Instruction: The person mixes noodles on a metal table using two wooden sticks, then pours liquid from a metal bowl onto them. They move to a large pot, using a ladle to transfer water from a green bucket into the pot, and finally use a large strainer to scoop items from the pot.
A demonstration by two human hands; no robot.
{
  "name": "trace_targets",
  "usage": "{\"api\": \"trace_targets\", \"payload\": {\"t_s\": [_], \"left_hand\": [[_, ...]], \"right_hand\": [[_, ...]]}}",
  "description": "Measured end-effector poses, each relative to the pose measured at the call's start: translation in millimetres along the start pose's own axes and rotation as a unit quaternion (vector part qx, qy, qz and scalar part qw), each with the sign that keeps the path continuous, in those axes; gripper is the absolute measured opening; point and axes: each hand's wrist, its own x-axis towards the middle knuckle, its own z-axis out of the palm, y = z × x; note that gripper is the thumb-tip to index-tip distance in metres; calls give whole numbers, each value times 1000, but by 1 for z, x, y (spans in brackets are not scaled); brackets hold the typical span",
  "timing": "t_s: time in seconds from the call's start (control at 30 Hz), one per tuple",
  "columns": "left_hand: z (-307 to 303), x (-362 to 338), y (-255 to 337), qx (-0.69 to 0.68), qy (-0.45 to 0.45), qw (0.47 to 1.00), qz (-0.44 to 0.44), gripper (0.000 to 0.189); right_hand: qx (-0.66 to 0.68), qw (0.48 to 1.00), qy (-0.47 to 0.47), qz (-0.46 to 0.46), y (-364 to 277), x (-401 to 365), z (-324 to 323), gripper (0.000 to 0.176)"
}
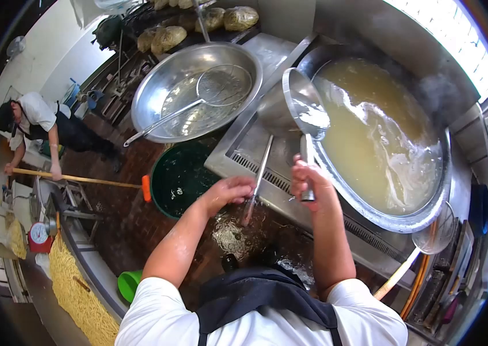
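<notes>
My right hand [309,179] is wrapped round the handle of a large metal ladle [301,95]. The ladle's bowl is raised at the near left rim of a big pot [396,225], which holds cloudy, steaming liquid with white foam. My left hand [227,193] is held out with its fingers loosely extended, close beside a rod [264,164] with a metal shaft and a brownish lower end. The rod overlaps the slotted drain edge of the steel stove top [229,135]. Pale noodle scraps [231,236] are scattered on the wet floor below.
A wide metal basin [140,109] holds liquid and a wire strainer [225,86]. Beneath it stands a dark green tub [183,179]. At left, a person [45,124] grips a long wooden pole [82,179]. Noodles [74,288] cover a counter. Another strainer [435,230] hangs at right.
</notes>
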Motion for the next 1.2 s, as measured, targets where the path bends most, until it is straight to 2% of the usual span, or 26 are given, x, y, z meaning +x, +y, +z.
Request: {"api": "trace_targets", "payload": {"t_s": [0.1, 0.17, 0.2, 0.27, 0.3, 0.33, 0.37, 0.4, 0.43, 0.5, 0.57, 0.6, 0.63, 0.67, 0.7, 0.73, 0.77, 0.8, 0.83, 0.9, 0.93, 0.97, 1.03, 1.07, 1.2], "left_hand": [[-26, -52, -81, -56, 97, 985, -129, 54], [-36, -93, -118, 34, 139, 968, -205, 50], [-45, -108, -129, 33, 142, 968, -205, 50], [-65, -127, -139, 23, 221, 963, -152, 43], [-71, -128, -116, 54, 252, 958, -122, 34], [-95, -121, -121, 140, 328, 934, -39, 28], [-110, -114, -105, 206, 386, 897, 69, 23], [-119, -109, -72, 265, 406, 866, 124, 24], [-129, -104, -37, 320, 424, 834, 149, 27], [-174, -89, 12, 482, 441, 727, 209, 41], [-240, -66, 36, 602, 456, 613, 233, 46], [-271, -59, 41, 644, 459, 580, 194, 52], [-290, -49, 46, 684, 463, 542, 155, 58], [-292, -40, 55, 684, 449, 548, 177, 58], [-296, -39, 65, 688, 439, 574, 62, 60], [-303, -42, 69, 683, 427, 589, -61, 62], [-312, -40, 71, 682, 426, 591, -59, 62], [-320, -36, 74, 679, 362, 633, -85, 60], [-333, -34, 76, 672, 296, 670, -112, 58], [-358, -20, 65, 681, 328, 651, -71, 46], [-366, -15, 64, 668, 309, 668, -110, 49], [-370, -19, 58, 668, 307, 668, -112, 49], [-372, -18, 57, 702, 403, 587, -40, 55], [-372, -22, 63, 692, 392, 601, -84, 58], [-392, -26, 56, 683, 392, 603, -129, 63]], "right_hand": [[159, 985, -74, -4, -4, -4, -14, 22], [211, 967, -145, -11, -6, -3, -22, 18], [248, 952, -176, -20, -6, -3, -23, 19], [319, 918, -234, -40, -3, 1, -21, 25], [351, 899, -256, -48, -2, 2, -20, 31], [382, 871, -306, -49, 1, 5, -16, 32], [407, 840, -354, -56, 2, 8, -9, 34], [412, 819, -396, -57, 2, 11, -5, 36], [410, 818, -400, -57, 2, 7, -1, 39], [409, 826, -386, -43, 4, -4, 5, 42], [357, 878, -317, -5, 13, -24, 5, 43], [288, 923, -256, -12, 19, -40, 11, 38], [283, 926, -247, -40, 27, -58, 17, 38], [140, 981, -123, -45, 40, -76, 25, 36], [-3, 999, 9, -40, 54, -89, 35, 36], [-4, 999, 16, -49, 67, -100, 46, 36], [-83, 992, 84, -41, 80, -111, 56, 36], [-161, 976, 147, -27, 91, -118, 62, 36], [-183, 967, 178, -28, 102, -121, 63, 37], [-209, 951, 224, -29, 119, -126, 68, 34], [-219, 945, 243, -28, 126, -123, 67, 34], [-228, 937, 261, -31, 133, -119, 64, 33], [-255, 924, 283, -39, 141, -109, 54, 30], [-292, 912, 287, -34, 146, -102, 43, 28], [-358, 879, 313, -23, 159, -77, 20, 25]]}}
